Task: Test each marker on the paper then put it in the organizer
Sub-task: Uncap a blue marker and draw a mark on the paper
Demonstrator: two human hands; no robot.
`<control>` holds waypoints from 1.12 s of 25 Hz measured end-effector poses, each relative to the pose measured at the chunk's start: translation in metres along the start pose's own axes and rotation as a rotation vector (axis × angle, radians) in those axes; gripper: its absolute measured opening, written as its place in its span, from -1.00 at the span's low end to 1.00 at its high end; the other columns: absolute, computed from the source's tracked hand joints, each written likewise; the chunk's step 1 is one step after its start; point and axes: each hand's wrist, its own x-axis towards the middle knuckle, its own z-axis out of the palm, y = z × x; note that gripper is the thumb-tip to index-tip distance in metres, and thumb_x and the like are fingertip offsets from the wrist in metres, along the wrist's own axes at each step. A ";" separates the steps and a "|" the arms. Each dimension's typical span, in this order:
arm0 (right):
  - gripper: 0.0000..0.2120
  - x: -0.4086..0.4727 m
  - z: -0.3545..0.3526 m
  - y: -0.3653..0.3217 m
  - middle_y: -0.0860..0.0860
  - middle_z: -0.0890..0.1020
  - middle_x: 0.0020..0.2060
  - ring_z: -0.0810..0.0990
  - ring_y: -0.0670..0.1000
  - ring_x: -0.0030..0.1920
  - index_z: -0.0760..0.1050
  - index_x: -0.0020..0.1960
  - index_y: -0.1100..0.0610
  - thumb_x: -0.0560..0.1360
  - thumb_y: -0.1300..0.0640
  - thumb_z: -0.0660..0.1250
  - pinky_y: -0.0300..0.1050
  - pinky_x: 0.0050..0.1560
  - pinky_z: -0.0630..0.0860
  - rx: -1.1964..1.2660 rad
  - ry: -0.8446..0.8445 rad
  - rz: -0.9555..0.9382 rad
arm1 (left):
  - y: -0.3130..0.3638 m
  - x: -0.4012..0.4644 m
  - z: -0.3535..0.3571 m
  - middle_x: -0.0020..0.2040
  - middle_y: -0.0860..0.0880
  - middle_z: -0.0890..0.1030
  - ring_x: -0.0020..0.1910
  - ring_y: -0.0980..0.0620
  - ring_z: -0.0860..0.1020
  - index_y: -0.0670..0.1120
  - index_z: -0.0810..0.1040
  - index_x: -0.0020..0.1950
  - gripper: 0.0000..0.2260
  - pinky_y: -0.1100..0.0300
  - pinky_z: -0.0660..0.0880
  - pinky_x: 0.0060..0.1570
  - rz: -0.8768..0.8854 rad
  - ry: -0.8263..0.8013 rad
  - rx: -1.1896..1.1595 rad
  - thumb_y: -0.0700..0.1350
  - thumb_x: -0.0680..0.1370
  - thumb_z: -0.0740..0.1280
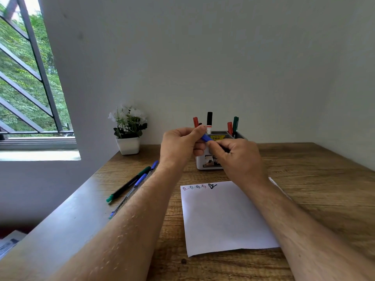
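Both hands, left point(180, 144) and right point(236, 157), pinch a blue marker point(207, 137) between them above the surface point(314, 179), in front of the organizer point(241, 135), beyond the paper point(225, 216)

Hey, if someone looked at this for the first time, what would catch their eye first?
Probably the two hands, left and right, raised mid-frame and gripping a blue marker between them, in front of the organizer. Next, the white paper on the desk below, with small scribbles along its top edge. Then the pens lying at left.
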 end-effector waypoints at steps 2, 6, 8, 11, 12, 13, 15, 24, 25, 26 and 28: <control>-0.52 0.000 -0.002 -0.001 -0.11 0.56 -0.46 0.51 -0.09 -0.47 0.68 -0.10 0.03 0.50 -0.32 0.18 -0.22 -0.48 0.35 -0.023 0.000 0.030 | 0.001 0.002 -0.003 -0.26 -0.17 0.68 -0.41 0.05 0.58 -0.19 0.69 -0.03 -0.78 0.24 0.59 -0.34 -0.005 0.023 -0.049 -0.04 0.50 0.48; -0.63 -0.004 -0.004 -0.005 -0.16 0.46 -0.47 0.47 -0.15 -0.48 0.47 -0.25 -0.02 0.58 -0.22 0.16 -0.39 -0.52 0.24 -0.067 0.013 0.063 | 0.007 0.004 -0.010 -0.26 -0.14 0.69 -0.37 0.07 0.63 -0.23 0.65 -0.04 -0.86 0.29 0.62 -0.32 -0.070 0.014 -0.301 -0.18 0.48 0.48; -0.67 -0.004 -0.004 -0.008 -0.15 0.43 -0.48 0.48 -0.22 -0.47 0.37 -0.28 -0.06 0.64 -0.10 0.16 -0.41 -0.52 0.31 0.040 0.078 0.075 | 0.010 0.002 -0.011 -0.16 -0.21 0.69 -0.27 0.03 0.69 -0.33 0.57 0.06 -0.81 0.28 0.64 -0.27 -0.121 -0.022 -0.453 -0.30 0.49 0.44; -0.65 -0.005 -0.005 -0.012 -0.12 0.41 -0.48 0.44 -0.23 -0.49 0.33 -0.30 -0.03 0.67 0.03 0.14 -0.39 -0.51 0.31 0.238 0.155 0.055 | 0.010 -0.001 -0.009 -0.11 -0.21 0.69 -0.22 0.02 0.70 -0.31 0.49 0.25 -0.73 0.26 0.64 -0.25 -0.134 -0.079 -0.533 -0.32 0.55 0.35; -0.66 -0.005 -0.004 -0.012 -0.11 0.40 -0.48 0.42 -0.20 -0.49 0.34 -0.29 -0.01 0.67 0.04 0.14 -0.38 -0.51 0.30 0.271 0.165 0.045 | 0.010 0.000 -0.009 -0.12 -0.18 0.70 -0.22 0.03 0.70 -0.27 0.50 0.25 -0.76 0.24 0.65 -0.22 -0.126 -0.105 -0.538 -0.32 0.58 0.31; -0.66 -0.005 -0.004 -0.012 -0.10 0.41 -0.47 0.41 -0.19 -0.50 0.37 -0.27 0.02 0.67 0.04 0.13 -0.36 -0.52 0.29 0.295 0.166 0.038 | 0.011 0.000 -0.008 -0.14 -0.15 0.69 -0.21 0.04 0.69 -0.21 0.53 0.24 -0.78 0.23 0.65 -0.18 -0.113 -0.136 -0.533 -0.31 0.60 0.27; -0.72 -0.006 -0.002 -0.010 -0.11 0.44 -0.48 0.44 -0.18 -0.49 0.46 -0.19 0.06 0.67 0.05 0.15 -0.36 -0.51 0.31 0.280 0.166 0.041 | 0.011 0.000 -0.006 -0.19 -0.08 0.64 -0.23 0.06 0.63 -0.14 0.59 0.22 -0.74 0.20 0.62 -0.12 -0.084 -0.197 -0.458 -0.31 0.64 0.18; -0.74 -0.018 -0.012 -0.010 -0.03 0.69 -0.11 0.65 -0.06 -0.44 0.63 -0.04 0.02 0.57 0.31 0.25 -0.33 -0.55 0.42 0.401 0.062 0.082 | 0.010 -0.004 -0.009 -0.34 -0.01 0.38 -0.36 0.05 0.30 -0.11 0.42 -0.23 -0.91 0.17 0.25 -0.29 -0.148 -0.455 0.446 -0.21 0.49 0.26; -0.71 -0.019 -0.013 -0.009 0.00 0.70 -0.12 0.65 -0.06 -0.44 0.63 -0.04 0.04 0.57 0.34 0.20 -0.33 -0.54 0.43 0.427 0.041 0.096 | 0.010 -0.005 -0.010 -0.32 0.01 0.43 -0.34 0.07 0.36 -0.11 0.44 -0.21 -0.89 0.19 0.29 -0.26 -0.114 -0.490 0.568 -0.24 0.50 0.30; -0.69 -0.020 -0.014 -0.007 0.03 0.70 -0.14 0.65 -0.06 -0.43 0.61 -0.03 0.06 0.56 0.37 0.17 -0.32 -0.53 0.44 0.445 0.023 0.121 | 0.011 -0.006 -0.010 -0.28 0.02 0.50 -0.29 0.09 0.44 -0.11 0.48 -0.18 -0.90 0.20 0.35 -0.21 -0.097 -0.533 0.642 -0.25 0.50 0.35; -0.75 -0.022 -0.014 -0.004 0.00 0.69 -0.23 0.65 -0.09 -0.42 0.54 -0.06 0.03 0.54 0.35 0.23 -0.28 -0.51 0.49 0.340 0.010 0.150 | 0.010 -0.008 -0.011 -0.19 0.03 0.59 -0.18 0.10 0.53 -0.10 0.57 -0.08 -0.91 0.20 0.44 -0.08 -0.111 -0.609 0.770 -0.22 0.47 0.45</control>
